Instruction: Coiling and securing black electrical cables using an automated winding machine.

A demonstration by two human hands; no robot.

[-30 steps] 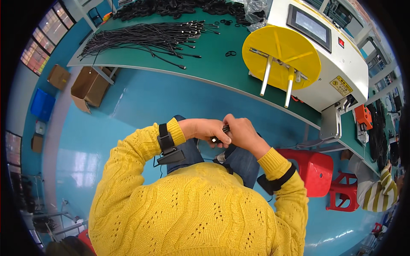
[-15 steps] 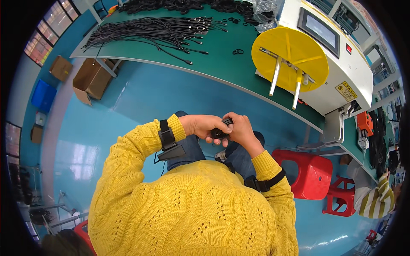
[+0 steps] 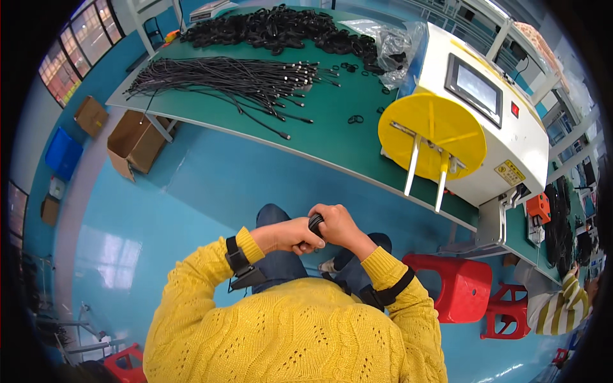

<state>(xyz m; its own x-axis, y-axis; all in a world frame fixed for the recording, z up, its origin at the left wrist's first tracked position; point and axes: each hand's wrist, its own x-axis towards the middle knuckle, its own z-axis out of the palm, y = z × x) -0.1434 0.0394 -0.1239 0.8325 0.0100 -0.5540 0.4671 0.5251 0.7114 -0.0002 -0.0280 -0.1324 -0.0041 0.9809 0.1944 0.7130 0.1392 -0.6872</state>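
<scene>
A small coil of black cable sits between both hands, close in front of my body above my lap. My left hand grips it from the left and my right hand is wrapped around it from the right. Most of the coil is hidden by the fingers. Both wrists carry black straps over yellow knit sleeves. The hands are well back from the green workbench.
On the bench lie a fan of straight black cables, a heap of coiled cables and a white machine with a yellow winding disc. Red stools stand to my right; cardboard boxes sit under the bench. Another person's striped sleeve shows at far right.
My view has tilted toward the bench, so the bench and machine sit lower and larger in frame. My hands stay together on the coil, shifting slightly around it.
</scene>
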